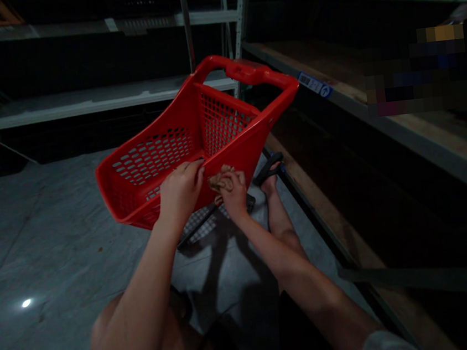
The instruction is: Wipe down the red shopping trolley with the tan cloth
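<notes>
Cloth (220, 182), brown and crumpled, clutched in my right hand (235, 190), up at the near outer wall of a red plastic shopping cart (251, 146); left hand (181, 189) is draped over that side's rim, can't tell how tightly since the fingertips are mostly hidden; cart's handle (248, 72) sits near the wooden shelf (333, 70) with the blue-and-white label (314, 84); imo pushing too hard while my left goes slack could shove the cart into that edge.

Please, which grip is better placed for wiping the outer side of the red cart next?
Probably the right grip: it holds the crumpled brown cloth at the outer side of the red cart, while the left grip is on the rim.
</notes>
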